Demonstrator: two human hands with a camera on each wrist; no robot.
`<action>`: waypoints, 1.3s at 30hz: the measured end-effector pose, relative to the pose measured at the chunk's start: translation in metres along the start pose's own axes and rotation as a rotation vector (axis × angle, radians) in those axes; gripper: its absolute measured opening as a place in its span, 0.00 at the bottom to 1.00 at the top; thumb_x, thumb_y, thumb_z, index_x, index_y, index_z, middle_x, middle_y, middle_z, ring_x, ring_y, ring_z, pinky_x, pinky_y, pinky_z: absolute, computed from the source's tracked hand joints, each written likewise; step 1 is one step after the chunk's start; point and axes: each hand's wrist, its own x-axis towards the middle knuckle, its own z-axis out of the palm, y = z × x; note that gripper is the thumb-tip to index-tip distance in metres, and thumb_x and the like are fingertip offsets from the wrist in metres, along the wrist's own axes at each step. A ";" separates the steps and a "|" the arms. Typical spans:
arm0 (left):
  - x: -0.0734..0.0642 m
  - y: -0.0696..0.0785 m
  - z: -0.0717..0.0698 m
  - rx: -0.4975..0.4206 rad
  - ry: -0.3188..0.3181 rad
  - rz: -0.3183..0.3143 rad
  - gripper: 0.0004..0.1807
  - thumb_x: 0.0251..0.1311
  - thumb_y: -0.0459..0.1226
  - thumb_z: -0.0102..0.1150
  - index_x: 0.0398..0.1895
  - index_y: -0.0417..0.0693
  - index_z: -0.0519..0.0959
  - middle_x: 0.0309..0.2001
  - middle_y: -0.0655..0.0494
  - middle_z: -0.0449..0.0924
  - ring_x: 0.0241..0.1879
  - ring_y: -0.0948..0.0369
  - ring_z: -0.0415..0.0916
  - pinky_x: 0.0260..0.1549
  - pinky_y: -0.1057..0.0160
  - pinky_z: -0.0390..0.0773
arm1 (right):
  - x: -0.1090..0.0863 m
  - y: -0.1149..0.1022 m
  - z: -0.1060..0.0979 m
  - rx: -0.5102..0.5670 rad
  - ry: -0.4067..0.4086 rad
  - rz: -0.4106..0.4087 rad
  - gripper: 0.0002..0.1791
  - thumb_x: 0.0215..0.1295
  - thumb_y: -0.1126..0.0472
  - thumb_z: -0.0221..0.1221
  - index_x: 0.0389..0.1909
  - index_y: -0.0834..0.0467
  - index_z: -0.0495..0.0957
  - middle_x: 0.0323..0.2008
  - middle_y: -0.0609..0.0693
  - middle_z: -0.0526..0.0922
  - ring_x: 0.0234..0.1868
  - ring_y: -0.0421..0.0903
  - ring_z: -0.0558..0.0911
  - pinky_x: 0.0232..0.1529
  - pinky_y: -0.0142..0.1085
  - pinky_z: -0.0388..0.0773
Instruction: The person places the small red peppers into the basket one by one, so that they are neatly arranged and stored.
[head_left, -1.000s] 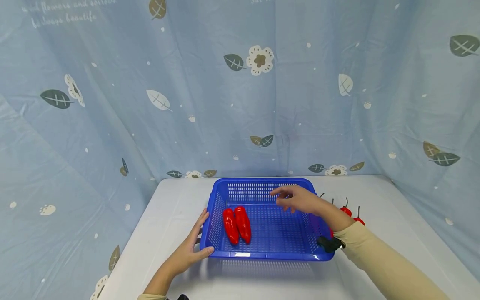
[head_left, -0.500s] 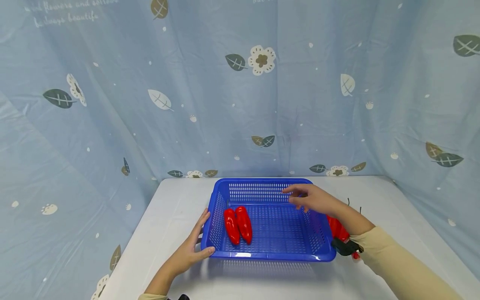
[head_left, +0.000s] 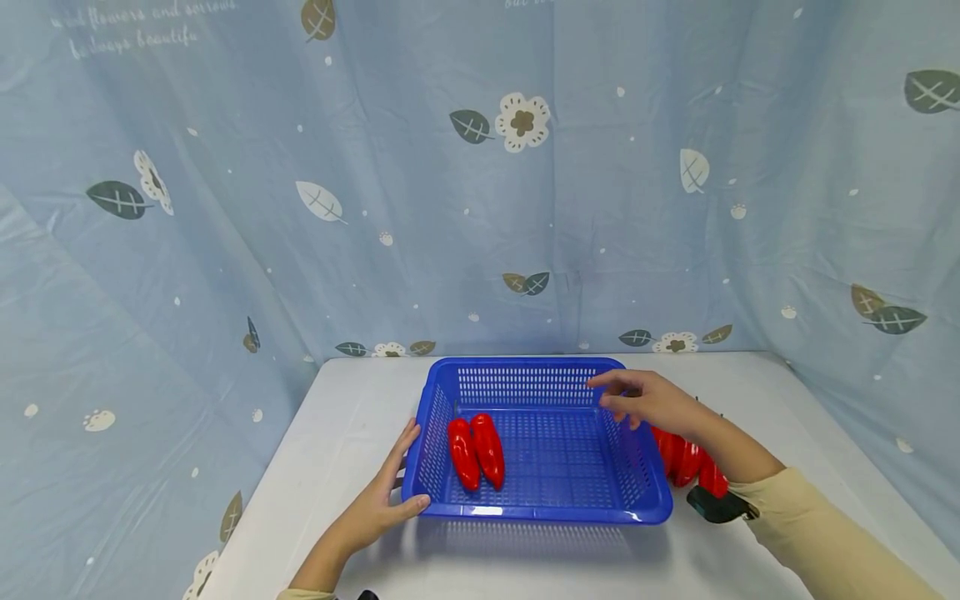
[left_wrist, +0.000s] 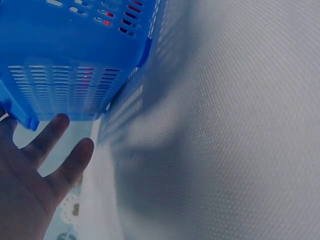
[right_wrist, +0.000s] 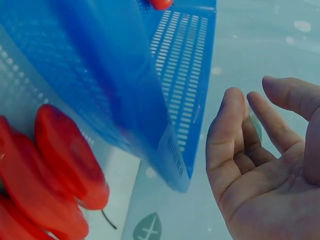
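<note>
A blue plastic basket [head_left: 536,512] with slotted walls stands on the white table. Two red peppers, one [head_left: 463,454] beside the other [head_left: 488,451], lie in its left part. My left hand [head_left: 370,507] rests against the basket's left side, thumb on the front left corner of the rim. In the left wrist view its fingers [left_wrist: 70,167] look straight and spread. Over the right rim hovers my right hand [head_left: 647,400], fingers loosely bent, holding nothing. The right wrist view shows that hand [right_wrist: 275,170] apart from the basket wall.
Several more red peppers [head_left: 685,461] lie on the table just right of the basket, partly hidden by my right forearm. White table surface [head_left: 352,400] extends around the basket. A blue patterned curtain [head_left: 420,233] hangs behind and at the sides.
My right hand has moved right, from above the basket's inside to over its right rim. The left hand, the basket and the two peppers in it stay put.
</note>
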 end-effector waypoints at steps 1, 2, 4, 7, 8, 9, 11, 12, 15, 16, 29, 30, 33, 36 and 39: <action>0.000 0.000 0.000 -0.001 0.000 -0.002 0.53 0.62 0.41 0.65 0.84 0.61 0.42 0.83 0.55 0.33 0.72 0.34 0.57 0.61 0.33 0.67 | -0.002 0.000 -0.002 0.002 0.009 0.012 0.22 0.73 0.57 0.60 0.64 0.60 0.76 0.41 0.56 0.80 0.37 0.58 0.80 0.31 0.39 0.82; 0.000 0.001 0.000 -0.003 0.000 -0.003 0.53 0.62 0.42 0.65 0.84 0.61 0.42 0.83 0.55 0.33 0.72 0.34 0.56 0.61 0.33 0.67 | -0.004 0.000 -0.003 0.008 0.016 0.018 0.22 0.73 0.57 0.60 0.65 0.60 0.76 0.42 0.56 0.80 0.37 0.57 0.80 0.31 0.39 0.82; 0.000 0.001 0.000 -0.004 0.001 -0.006 0.53 0.62 0.42 0.65 0.84 0.61 0.42 0.83 0.55 0.32 0.72 0.34 0.56 0.61 0.33 0.67 | -0.008 0.000 -0.006 0.019 0.031 0.029 0.23 0.73 0.58 0.60 0.65 0.61 0.75 0.42 0.57 0.79 0.37 0.55 0.79 0.31 0.39 0.82; 0.000 0.002 -0.001 -0.001 -0.001 -0.009 0.53 0.61 0.42 0.65 0.84 0.61 0.42 0.83 0.54 0.32 0.72 0.33 0.56 0.61 0.33 0.67 | -0.014 0.000 -0.008 0.039 0.047 0.043 0.24 0.73 0.58 0.60 0.66 0.61 0.75 0.43 0.61 0.78 0.37 0.53 0.79 0.33 0.40 0.83; 0.000 0.003 -0.001 -0.002 -0.002 -0.011 0.53 0.61 0.42 0.65 0.84 0.61 0.42 0.83 0.54 0.32 0.72 0.33 0.56 0.61 0.33 0.67 | -0.016 0.000 -0.009 0.044 0.052 0.047 0.24 0.73 0.58 0.60 0.66 0.62 0.74 0.44 0.62 0.78 0.37 0.53 0.79 0.33 0.41 0.83; 0.000 0.003 -0.001 -0.005 -0.002 -0.013 0.53 0.61 0.42 0.65 0.84 0.61 0.42 0.83 0.54 0.32 0.72 0.34 0.56 0.61 0.33 0.67 | -0.018 0.001 -0.010 0.044 0.057 0.051 0.24 0.73 0.58 0.60 0.66 0.62 0.74 0.44 0.63 0.79 0.37 0.53 0.80 0.33 0.41 0.83; 0.000 0.004 -0.001 -0.007 -0.003 -0.018 0.53 0.61 0.42 0.65 0.84 0.61 0.42 0.83 0.54 0.32 0.72 0.34 0.56 0.61 0.33 0.67 | -0.021 0.003 -0.011 0.043 0.069 0.061 0.25 0.73 0.57 0.60 0.67 0.62 0.74 0.45 0.64 0.79 0.37 0.53 0.80 0.34 0.41 0.83; -0.001 0.004 -0.001 -0.008 -0.002 -0.020 0.53 0.61 0.42 0.65 0.84 0.61 0.42 0.83 0.54 0.33 0.72 0.34 0.56 0.62 0.33 0.67 | -0.023 0.004 -0.012 0.041 0.073 0.064 0.25 0.73 0.57 0.60 0.67 0.62 0.73 0.46 0.63 0.80 0.38 0.53 0.80 0.35 0.41 0.83; -0.001 0.004 -0.001 -0.010 0.002 -0.026 0.53 0.61 0.42 0.65 0.84 0.61 0.42 0.83 0.55 0.33 0.72 0.34 0.57 0.62 0.33 0.67 | -0.027 0.008 -0.013 0.035 0.083 0.064 0.26 0.73 0.57 0.60 0.68 0.63 0.73 0.48 0.63 0.81 0.40 0.54 0.81 0.35 0.40 0.84; -0.001 0.003 -0.001 -0.006 0.002 -0.025 0.53 0.61 0.42 0.65 0.84 0.61 0.42 0.83 0.55 0.33 0.72 0.34 0.57 0.62 0.33 0.67 | -0.028 0.009 -0.014 0.034 0.084 0.063 0.26 0.73 0.57 0.60 0.68 0.63 0.72 0.48 0.63 0.81 0.40 0.54 0.81 0.35 0.40 0.84; 0.000 0.003 -0.001 -0.002 -0.003 -0.033 0.53 0.61 0.42 0.65 0.83 0.65 0.42 0.83 0.56 0.32 0.72 0.34 0.56 0.62 0.33 0.66 | -0.052 0.027 -0.025 -0.030 0.149 0.095 0.25 0.73 0.56 0.60 0.67 0.60 0.74 0.50 0.60 0.83 0.45 0.55 0.81 0.39 0.40 0.83; 0.000 0.003 -0.001 -0.002 -0.003 -0.032 0.53 0.61 0.42 0.65 0.83 0.65 0.42 0.83 0.56 0.32 0.72 0.35 0.56 0.62 0.33 0.66 | -0.054 0.028 -0.025 -0.030 0.153 0.103 0.25 0.73 0.55 0.59 0.67 0.60 0.74 0.50 0.60 0.83 0.45 0.54 0.81 0.39 0.40 0.83; 0.000 0.003 -0.001 -0.002 -0.001 -0.029 0.53 0.61 0.42 0.65 0.83 0.65 0.42 0.83 0.55 0.32 0.72 0.35 0.57 0.61 0.34 0.67 | -0.059 0.033 -0.025 -0.021 0.163 0.131 0.26 0.74 0.55 0.59 0.68 0.61 0.72 0.48 0.59 0.82 0.43 0.52 0.80 0.38 0.40 0.83; 0.000 0.002 -0.001 -0.005 -0.002 -0.028 0.53 0.61 0.42 0.65 0.83 0.64 0.42 0.83 0.55 0.33 0.72 0.35 0.57 0.61 0.34 0.67 | -0.064 0.042 -0.024 -0.022 0.170 0.156 0.27 0.74 0.55 0.59 0.69 0.61 0.71 0.47 0.59 0.81 0.43 0.52 0.80 0.38 0.40 0.84; 0.000 0.002 -0.001 -0.008 -0.006 -0.027 0.53 0.62 0.42 0.65 0.83 0.64 0.42 0.83 0.55 0.33 0.72 0.36 0.57 0.61 0.35 0.67 | -0.068 0.050 -0.023 -0.021 0.177 0.181 0.28 0.74 0.54 0.60 0.70 0.62 0.70 0.48 0.60 0.81 0.43 0.51 0.81 0.38 0.40 0.84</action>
